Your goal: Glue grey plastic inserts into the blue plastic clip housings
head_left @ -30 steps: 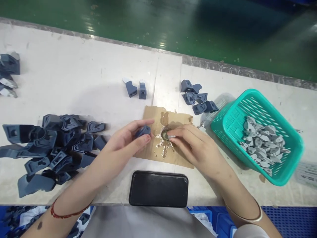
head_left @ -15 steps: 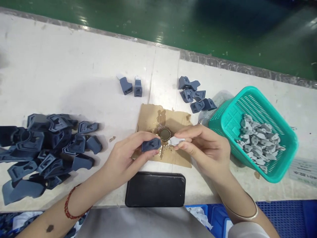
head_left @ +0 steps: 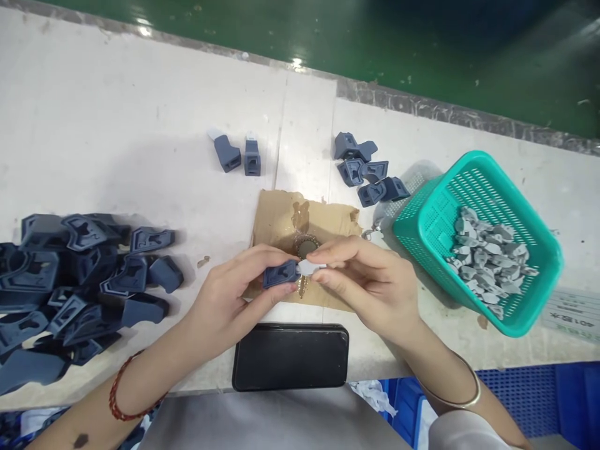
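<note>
Between the thumb and fingers of my left hand is a dark blue-grey plastic part with a recessed face. My right hand pinches a small light-grey piece, whose narrow end meets the right end of the dark part. How deep it sits inside cannot be made out. Both hands are above a piece of brown cardboard with wet, shiny stains. A small round dish or cap rests on the cardboard, partly covered by my right fingers.
Many dark parts lie heaped at the left. Two dark parts with light tips stand farther back, and several more lie right of them. A green basket holds light-grey pieces. A black phone lies at the near edge.
My right hand has moved left, bringing the light-grey piece from a small gap away up against the end of the dark part. The whole view has shifted slightly.
</note>
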{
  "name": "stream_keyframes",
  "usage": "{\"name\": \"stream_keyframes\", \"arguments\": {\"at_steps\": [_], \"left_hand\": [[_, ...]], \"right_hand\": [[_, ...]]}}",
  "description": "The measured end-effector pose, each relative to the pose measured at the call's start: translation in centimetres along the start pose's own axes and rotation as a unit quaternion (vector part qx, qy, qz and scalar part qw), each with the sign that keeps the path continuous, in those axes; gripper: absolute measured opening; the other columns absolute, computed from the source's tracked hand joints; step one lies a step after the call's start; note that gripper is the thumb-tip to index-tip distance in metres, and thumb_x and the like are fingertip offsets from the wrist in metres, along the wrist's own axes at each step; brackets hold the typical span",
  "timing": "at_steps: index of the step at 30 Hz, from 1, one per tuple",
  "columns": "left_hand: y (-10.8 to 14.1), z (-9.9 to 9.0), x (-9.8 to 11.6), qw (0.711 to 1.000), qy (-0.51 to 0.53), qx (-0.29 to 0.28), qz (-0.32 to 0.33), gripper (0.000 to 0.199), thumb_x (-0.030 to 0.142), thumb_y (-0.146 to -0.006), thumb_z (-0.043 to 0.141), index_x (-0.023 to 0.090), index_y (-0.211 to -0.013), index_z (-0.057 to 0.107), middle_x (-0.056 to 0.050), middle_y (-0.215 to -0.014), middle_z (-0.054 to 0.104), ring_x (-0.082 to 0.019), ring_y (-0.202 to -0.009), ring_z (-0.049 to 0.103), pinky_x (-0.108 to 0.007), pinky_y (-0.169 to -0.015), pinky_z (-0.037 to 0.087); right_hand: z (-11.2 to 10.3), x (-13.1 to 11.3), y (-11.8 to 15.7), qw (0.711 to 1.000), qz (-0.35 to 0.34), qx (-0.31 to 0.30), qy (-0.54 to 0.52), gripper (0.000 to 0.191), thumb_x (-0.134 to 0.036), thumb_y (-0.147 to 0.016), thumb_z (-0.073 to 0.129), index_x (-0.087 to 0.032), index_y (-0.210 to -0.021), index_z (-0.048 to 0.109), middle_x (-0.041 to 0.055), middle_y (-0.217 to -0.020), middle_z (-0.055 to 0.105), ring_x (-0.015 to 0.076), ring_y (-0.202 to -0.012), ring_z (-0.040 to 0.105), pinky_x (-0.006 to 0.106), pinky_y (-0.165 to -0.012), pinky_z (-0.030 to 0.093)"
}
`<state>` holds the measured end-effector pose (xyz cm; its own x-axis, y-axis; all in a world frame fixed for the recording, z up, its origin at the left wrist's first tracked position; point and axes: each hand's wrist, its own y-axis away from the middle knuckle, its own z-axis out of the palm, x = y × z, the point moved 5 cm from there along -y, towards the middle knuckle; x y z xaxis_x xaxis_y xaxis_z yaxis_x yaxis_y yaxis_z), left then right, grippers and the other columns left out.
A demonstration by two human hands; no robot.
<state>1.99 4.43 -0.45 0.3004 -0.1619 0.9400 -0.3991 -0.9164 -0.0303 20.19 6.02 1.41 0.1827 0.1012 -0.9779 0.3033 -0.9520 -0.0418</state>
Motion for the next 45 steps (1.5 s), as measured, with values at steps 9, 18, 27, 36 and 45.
{"name": "stream_keyframes", "arguments": {"at_steps": [9,18,27,36,45], "left_hand": [[0.0,0.0,0.1,1.000,0.009,-0.003,-0.019,0.015,0.019,-0.098,0.066,0.018,-0.113,0.066,-0.005,-0.107,0.074,-0.009,-0.084,0.069,-0.012,-0.059,0.050],[0.3,-0.2,-0.8,0.993,0.096,0.042,-0.059,0.012,0.022,-0.096,0.068,0.024,-0.108,0.067,0.000,-0.101,0.074,-0.010,-0.087,0.068,-0.014,-0.072,0.054],[0.2,-0.4,-0.7,0.991,0.108,0.050,-0.065,0.014,0.018,-0.095,0.067,0.026,-0.107,0.068,0.002,-0.099,0.073,-0.010,-0.082,0.067,-0.017,-0.069,0.053],[0.3,-0.2,-0.9,0.994,0.087,0.040,-0.062,0.013,0.019,-0.096,0.067,0.026,-0.107,0.069,0.000,-0.098,0.073,-0.012,-0.082,0.066,-0.019,-0.064,0.050],[0.3,-0.3,-0.8,0.993,0.083,0.044,-0.065,0.011,0.022,-0.095,0.068,0.026,-0.106,0.069,0.000,-0.096,0.073,-0.011,-0.078,0.066,-0.019,-0.061,0.049]], "right_hand": [[0.1,-0.2,0.3,1.000,0.010,-0.002,0.014,0.012,-0.017,-0.092,0.075,-0.024,-0.101,0.078,0.0023,-0.095,0.082,0.0175,-0.088,0.078,0.027,-0.075,0.065],[-2.3,2.4,-0.5,0.964,0.131,0.080,-0.217,0.023,-0.046,-0.086,0.081,-0.026,-0.088,0.070,-0.0054,-0.064,0.065,0.0102,-0.050,0.059,0.021,-0.046,0.053],[-2.9,3.2,-1.2,0.947,0.191,0.075,-0.246,0.040,-0.055,-0.083,0.079,-0.025,-0.079,0.053,-0.0074,-0.060,0.048,0.0074,-0.046,0.044,0.017,-0.041,0.045],[-3.5,1.3,0.7,0.979,0.022,0.204,-0.011,0.023,-0.050,-0.087,0.079,-0.031,-0.097,0.072,0.0027,-0.086,0.072,0.0201,-0.069,0.067,0.038,-0.061,0.059],[-3.3,-0.5,0.9,0.970,-0.091,0.174,0.146,0.014,-0.023,-0.093,0.074,-0.031,-0.104,0.072,0.0028,-0.088,0.075,0.0234,-0.084,0.071,0.041,-0.071,0.060]]}}
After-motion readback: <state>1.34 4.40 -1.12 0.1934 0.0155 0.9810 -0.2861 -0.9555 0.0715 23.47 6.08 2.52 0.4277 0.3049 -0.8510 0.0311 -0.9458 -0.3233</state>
